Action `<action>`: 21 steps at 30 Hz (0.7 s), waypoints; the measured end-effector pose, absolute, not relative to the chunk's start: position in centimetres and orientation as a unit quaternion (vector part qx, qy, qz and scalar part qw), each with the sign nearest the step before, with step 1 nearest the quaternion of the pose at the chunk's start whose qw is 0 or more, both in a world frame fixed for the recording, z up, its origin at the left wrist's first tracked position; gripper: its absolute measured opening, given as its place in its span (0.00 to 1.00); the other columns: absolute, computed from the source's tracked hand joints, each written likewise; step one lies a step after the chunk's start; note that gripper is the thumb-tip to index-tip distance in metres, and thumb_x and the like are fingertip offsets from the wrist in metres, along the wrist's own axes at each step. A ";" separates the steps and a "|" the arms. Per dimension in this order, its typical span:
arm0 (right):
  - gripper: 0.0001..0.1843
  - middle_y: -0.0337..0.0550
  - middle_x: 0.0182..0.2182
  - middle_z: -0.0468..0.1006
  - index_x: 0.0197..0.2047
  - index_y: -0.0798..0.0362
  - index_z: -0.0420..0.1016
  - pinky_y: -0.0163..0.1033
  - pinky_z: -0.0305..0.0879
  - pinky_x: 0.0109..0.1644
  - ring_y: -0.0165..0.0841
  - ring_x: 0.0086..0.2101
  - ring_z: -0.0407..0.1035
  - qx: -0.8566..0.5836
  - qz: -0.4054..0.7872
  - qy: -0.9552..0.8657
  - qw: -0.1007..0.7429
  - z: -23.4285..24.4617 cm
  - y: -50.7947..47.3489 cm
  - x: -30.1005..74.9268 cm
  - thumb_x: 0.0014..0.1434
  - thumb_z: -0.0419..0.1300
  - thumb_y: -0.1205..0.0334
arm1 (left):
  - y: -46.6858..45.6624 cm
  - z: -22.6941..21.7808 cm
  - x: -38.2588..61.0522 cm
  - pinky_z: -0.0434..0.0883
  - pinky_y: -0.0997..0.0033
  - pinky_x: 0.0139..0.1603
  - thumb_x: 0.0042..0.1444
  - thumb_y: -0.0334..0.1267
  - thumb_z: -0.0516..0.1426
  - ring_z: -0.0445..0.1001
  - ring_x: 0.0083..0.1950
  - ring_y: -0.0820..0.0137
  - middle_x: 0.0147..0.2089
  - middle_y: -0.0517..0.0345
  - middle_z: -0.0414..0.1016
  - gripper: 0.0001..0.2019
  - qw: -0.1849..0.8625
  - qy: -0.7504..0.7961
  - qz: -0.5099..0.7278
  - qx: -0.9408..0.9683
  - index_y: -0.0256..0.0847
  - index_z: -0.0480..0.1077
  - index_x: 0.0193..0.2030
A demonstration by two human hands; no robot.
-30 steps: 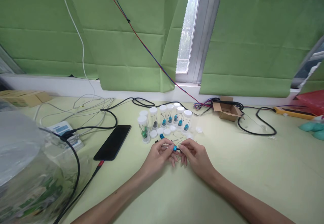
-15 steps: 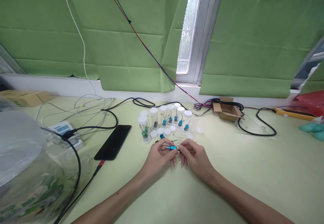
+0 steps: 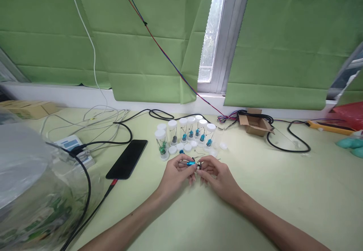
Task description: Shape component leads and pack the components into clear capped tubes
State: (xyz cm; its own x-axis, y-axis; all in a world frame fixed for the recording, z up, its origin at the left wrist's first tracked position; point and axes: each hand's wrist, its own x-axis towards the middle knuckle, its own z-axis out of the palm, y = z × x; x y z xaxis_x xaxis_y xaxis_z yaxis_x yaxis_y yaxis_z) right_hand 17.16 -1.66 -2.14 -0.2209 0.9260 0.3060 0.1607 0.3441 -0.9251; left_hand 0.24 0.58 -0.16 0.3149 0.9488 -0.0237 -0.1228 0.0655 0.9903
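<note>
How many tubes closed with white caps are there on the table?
8. Left: front tube with green contents, second tube behind it; then one tube with dark contents; right: five tubes with blue contents. Others may be hidden.

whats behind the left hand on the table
Just beyond the left hand lie a small blue piece and loose white lids, with clear tubes capped in white standing farther back. The hand covers part of the tabletop, so anything there cannot be seen.
</note>
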 end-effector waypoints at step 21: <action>0.07 0.43 0.34 0.78 0.45 0.53 0.72 0.36 0.70 0.36 0.32 0.31 0.72 -0.406 0.200 -0.751 0.481 -3.0 -1.2 17.8 0.64 0.57 0.64 | 0.6 -0.1 0.1 0.68 0.74 0.25 0.53 0.41 0.64 0.69 0.22 0.73 0.20 0.62 0.73 0.11 0.603 0.385 0.428 0.551 0.39 0.67 0.36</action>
State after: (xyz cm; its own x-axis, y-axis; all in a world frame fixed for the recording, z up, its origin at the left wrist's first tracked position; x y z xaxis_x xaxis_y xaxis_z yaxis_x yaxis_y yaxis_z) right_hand 17.84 -1.17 -2.98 -0.2077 0.8018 0.5603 0.4177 0.5907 -0.6904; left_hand 0.12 0.60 -0.07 0.3363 0.9417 0.0076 -0.0926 0.0250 0.9954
